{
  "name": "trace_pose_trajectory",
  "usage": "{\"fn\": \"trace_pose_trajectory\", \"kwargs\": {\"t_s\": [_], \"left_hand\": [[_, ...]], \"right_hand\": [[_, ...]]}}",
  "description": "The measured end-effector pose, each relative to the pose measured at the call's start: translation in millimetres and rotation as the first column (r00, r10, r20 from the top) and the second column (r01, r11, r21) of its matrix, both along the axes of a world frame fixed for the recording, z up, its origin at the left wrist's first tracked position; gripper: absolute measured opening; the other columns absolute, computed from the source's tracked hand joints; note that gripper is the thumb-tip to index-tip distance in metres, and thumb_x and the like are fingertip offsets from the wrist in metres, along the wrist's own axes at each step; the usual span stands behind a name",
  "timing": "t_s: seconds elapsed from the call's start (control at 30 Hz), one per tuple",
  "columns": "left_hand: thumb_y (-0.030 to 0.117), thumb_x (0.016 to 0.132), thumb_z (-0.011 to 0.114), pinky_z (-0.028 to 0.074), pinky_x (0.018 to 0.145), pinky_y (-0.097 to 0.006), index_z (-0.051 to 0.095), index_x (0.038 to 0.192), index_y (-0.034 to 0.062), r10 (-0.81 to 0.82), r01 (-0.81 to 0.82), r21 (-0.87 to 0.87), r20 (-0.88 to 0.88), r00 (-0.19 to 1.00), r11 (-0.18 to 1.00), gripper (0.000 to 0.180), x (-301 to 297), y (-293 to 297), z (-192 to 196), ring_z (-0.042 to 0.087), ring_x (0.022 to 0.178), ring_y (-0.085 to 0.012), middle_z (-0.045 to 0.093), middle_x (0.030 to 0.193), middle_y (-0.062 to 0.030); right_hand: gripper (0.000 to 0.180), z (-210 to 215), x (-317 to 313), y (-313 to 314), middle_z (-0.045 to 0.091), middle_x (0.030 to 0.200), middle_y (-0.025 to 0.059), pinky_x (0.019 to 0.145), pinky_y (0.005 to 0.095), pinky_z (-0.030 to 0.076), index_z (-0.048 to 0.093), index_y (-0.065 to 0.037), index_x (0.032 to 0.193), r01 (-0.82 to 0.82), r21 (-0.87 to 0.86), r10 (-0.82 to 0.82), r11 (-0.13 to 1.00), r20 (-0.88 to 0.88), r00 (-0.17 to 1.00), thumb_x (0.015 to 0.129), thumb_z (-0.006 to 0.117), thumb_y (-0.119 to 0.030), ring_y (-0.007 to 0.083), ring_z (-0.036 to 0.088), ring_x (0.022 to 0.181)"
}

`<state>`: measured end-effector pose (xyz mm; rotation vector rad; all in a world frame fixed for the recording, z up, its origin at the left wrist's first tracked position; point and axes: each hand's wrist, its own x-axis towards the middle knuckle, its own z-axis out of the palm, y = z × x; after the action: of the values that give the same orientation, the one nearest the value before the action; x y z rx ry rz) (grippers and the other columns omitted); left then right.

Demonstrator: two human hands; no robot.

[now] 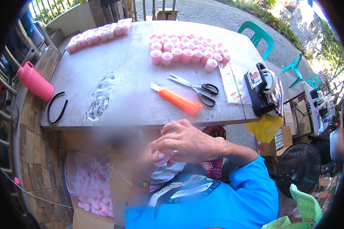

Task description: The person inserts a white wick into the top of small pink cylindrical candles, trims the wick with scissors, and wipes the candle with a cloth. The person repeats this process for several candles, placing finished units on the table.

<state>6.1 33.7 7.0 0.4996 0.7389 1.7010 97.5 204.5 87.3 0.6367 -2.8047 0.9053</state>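
My left hand point(146, 159) is closed round a small pink cup point(163, 157) just below the table's near edge, its thumb against the side. My right hand point(191, 143) reaches across with bent fingers over the cup's top, gripping it too. A grey smear hides part of my left hand and wrist. Beyond them on the table lie an orange box cutter point(178, 100), blade out, and black-handled scissors point(198, 88) partly open. Rows of similar small pink cups point(187, 55) stand at the far middle.
The grey table point(130, 72) also holds wrapped pink cups point(99, 35), a black tape dispenser point(260, 89), a plastic sheet point(234, 84), a black band point(57, 108) and a pink bottle point(36, 81) by its left edge. A carton point(88, 221) of pink pieces and white strings sits lower left; a fan point(299, 166) stands right.
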Motion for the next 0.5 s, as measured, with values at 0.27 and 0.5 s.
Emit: {"fn": "trace_pose_trajectory", "kwargs": {"t_s": [0.27,0.5], "left_hand": [[0.031,0.085,0.068,0.049,0.091,-0.035,0.045,0.133,-0.0099,0.095,-0.109,0.05,0.239,0.966,0.993,0.067,3,3,3,0.064,0.078,-0.0157,0.063,0.114,-0.0171],[0.007,0.09,0.065,0.047,0.066,-0.021,0.065,0.105,-0.0032,0.132,-0.214,-0.192,-0.368,0.92,0.958,0.018,3,-6,7,0.059,0.071,-0.0099,0.064,0.094,-0.007]], "right_hand": [[0.04,11,-22,70,0.065,0.095,0.0101,0.092,0.0444,0.04,0.061,-0.009,0.109,0.353,-0.202,-0.384,0.914,-0.143,0.912,0.072,0.074,-0.018,0.0295,0.059,0.098],[0.032,-8,-63,165,0.067,0.093,0.012,0.087,0.0469,0.037,0.061,-0.012,0.104,0.771,0.224,-0.57,0.596,-0.559,0.602,0.076,0.069,-0.025,0.0276,0.06,0.095]]}}
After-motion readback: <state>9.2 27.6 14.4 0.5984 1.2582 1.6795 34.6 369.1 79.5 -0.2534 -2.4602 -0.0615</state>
